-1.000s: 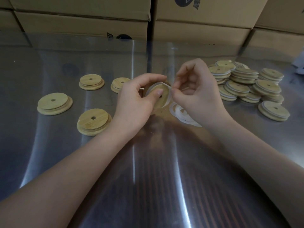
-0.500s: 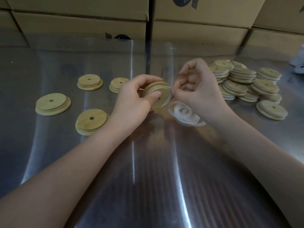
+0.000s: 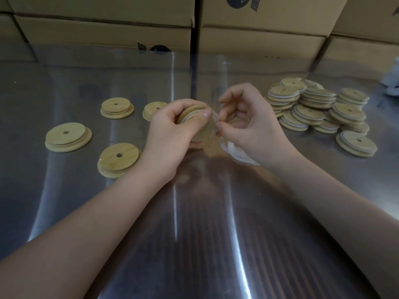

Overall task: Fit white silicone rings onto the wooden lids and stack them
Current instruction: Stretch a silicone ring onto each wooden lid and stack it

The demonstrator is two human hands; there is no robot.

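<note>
My left hand [image 3: 172, 130] grips a round wooden lid [image 3: 192, 114] tilted on edge above the steel table. A white silicone ring [image 3: 214, 117] sits partly around that lid, and my right hand [image 3: 250, 124] pinches the ring at the lid's right rim. Loose white rings [image 3: 239, 154] lie in a small heap on the table just below my right hand. Several bare wooden lids rest to the left, the nearest lid [image 3: 117, 159] beside my left wrist. Stacks of ringed lids [image 3: 313, 111] stand at the right.
The steel table [image 3: 194, 234] is shiny and reflective. Cardboard boxes [image 3: 103, 33] form a wall along the far edge. A single ringed lid [image 3: 356, 144] lies at the right. A white object [image 3: 391, 83] shows at the far right edge.
The lid has tilted and turned in my left hand while my right fingers slid along its rim with the ring. The view shifted slightly.
</note>
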